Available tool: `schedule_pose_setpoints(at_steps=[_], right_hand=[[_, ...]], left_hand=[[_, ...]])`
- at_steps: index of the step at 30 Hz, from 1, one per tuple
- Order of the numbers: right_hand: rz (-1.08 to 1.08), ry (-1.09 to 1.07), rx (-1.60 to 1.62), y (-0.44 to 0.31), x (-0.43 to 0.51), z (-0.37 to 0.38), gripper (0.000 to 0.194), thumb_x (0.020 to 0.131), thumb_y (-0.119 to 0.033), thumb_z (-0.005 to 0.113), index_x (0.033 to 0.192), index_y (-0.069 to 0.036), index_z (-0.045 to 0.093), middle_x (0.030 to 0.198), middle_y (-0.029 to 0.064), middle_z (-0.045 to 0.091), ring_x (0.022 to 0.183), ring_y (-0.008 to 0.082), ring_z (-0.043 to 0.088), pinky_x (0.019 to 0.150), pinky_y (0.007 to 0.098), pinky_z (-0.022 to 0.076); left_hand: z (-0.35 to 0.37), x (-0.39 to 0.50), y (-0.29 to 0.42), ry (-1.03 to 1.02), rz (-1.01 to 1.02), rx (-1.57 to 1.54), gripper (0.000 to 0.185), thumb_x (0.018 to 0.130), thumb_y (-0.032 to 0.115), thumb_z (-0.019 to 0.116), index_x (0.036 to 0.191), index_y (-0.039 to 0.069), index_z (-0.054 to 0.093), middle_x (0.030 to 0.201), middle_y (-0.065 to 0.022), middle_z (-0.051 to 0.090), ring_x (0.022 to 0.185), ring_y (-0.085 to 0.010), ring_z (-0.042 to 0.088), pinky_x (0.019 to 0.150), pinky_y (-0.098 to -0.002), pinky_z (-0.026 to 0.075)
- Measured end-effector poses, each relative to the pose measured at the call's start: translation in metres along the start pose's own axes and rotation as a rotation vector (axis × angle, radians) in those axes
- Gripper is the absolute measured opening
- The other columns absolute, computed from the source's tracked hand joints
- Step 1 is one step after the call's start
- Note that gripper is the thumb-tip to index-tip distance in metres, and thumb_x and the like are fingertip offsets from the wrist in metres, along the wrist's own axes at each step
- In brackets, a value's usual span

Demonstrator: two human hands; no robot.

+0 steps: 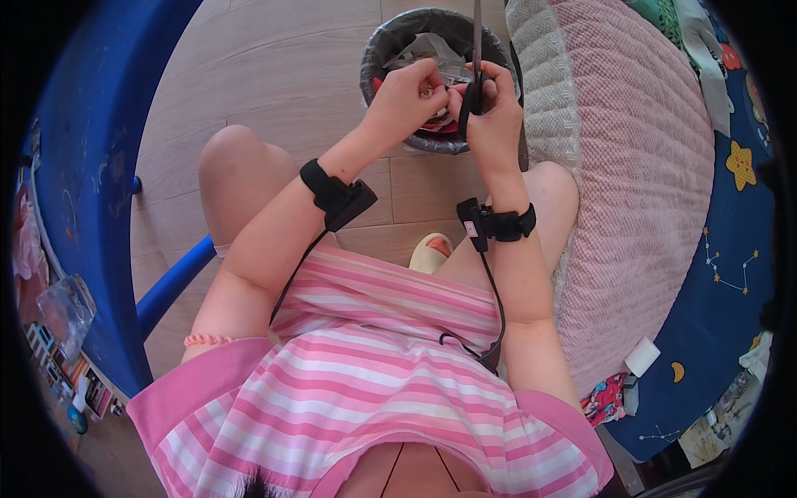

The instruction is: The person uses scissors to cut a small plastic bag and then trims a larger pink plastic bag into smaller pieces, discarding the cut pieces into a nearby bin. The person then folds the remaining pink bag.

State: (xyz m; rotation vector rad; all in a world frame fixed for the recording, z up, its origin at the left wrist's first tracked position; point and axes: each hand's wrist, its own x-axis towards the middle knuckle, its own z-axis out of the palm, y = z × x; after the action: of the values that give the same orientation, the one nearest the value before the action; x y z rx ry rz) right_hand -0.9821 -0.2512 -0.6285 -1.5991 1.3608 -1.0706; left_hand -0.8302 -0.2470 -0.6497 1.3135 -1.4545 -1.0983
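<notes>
My left hand [408, 93] is over a waste bin [377, 51] lined with a clear plastic bag. Its fingers pinch a small whitish beaded piece [426, 93], mostly hidden by the fingers. Close beside it, my right hand [498, 112] grips a pair of scissors [477, 43] by the black handles, the metal blades pointing away from me. The thumbs and fingertips of both hands nearly meet, with a small dark bit between them that is too small to make out. Below the hands, the bin holds crumpled clear plastic [429, 50] and some red scraps [439, 124].
To the right lies a bed with a ribbed pink and cream cover [635, 155] and a dark blue star-patterned sheet [722, 218]. A blue piece of furniture [106, 187] rises at the left. Black cables [498, 292] hang from both wrist straps. A pale slipper [424, 254] rests on the floor.
</notes>
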Motion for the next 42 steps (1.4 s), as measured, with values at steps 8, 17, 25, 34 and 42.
schedule_pose_setpoints(at_steps=[8,17,25,34,42], right_hand=[[0.036,0.069,0.049,-0.001,0.002,-0.002,0.04,0.08,-0.006,0.073,0.115,-0.004,0.054,0.075,0.0071,0.066,0.067,0.0106,0.063,0.063,0.0253,0.0503],[0.308,0.081,0.624,0.01,0.009,-0.019,0.049,0.08,-0.001,0.074,0.121,-0.002,0.047,0.091,0.0087,0.067,0.076,0.0118,0.063,0.069,0.0234,0.0517],[0.329,0.04,0.693,0.008,0.011,-0.024,0.052,0.08,0.001,0.073,0.123,-0.002,0.045,0.091,0.0088,0.065,0.076,0.0141,0.064,0.07,0.0245,0.053],[0.261,0.041,0.626,-0.01,0.006,-0.024,0.047,0.083,0.001,0.07,0.122,-0.003,0.045,0.092,0.0074,0.065,0.08,0.0141,0.065,0.075,0.025,0.0538],[0.157,0.084,0.601,-0.016,0.008,-0.022,0.044,0.085,0.002,0.067,0.122,-0.006,0.044,0.093,0.007,0.064,0.08,0.0122,0.063,0.074,0.0243,0.0518]], left_hand=[[-0.003,-0.001,0.002,-0.092,-0.124,-0.102,0.014,0.086,0.006,0.062,0.082,-0.001,0.05,0.07,0.0001,0.055,0.064,-0.0028,0.05,0.056,-0.021,0.041],[-0.01,0.003,-0.007,-0.007,-0.092,0.194,0.013,0.087,0.01,0.059,0.085,-0.001,0.052,0.066,-0.0035,0.055,0.059,-0.0099,0.053,0.055,-0.0272,0.043],[-0.018,0.006,0.007,-0.145,-0.154,-0.194,0.024,0.088,0.006,0.047,0.108,0.0,0.057,0.077,-0.0039,0.056,0.067,-0.0124,0.049,0.064,-0.0293,0.043],[-0.029,0.009,0.01,-0.346,-0.294,-1.071,0.037,0.093,0.0,0.045,0.13,-0.005,0.047,0.12,-0.0156,0.057,0.1,-0.0168,0.057,0.09,-0.029,0.047],[-0.036,0.006,0.017,-0.404,-0.233,-0.995,0.035,0.101,0.013,0.047,0.13,-0.005,0.044,0.127,-0.0237,0.055,0.12,-0.0288,0.057,0.102,-0.0346,0.048]])
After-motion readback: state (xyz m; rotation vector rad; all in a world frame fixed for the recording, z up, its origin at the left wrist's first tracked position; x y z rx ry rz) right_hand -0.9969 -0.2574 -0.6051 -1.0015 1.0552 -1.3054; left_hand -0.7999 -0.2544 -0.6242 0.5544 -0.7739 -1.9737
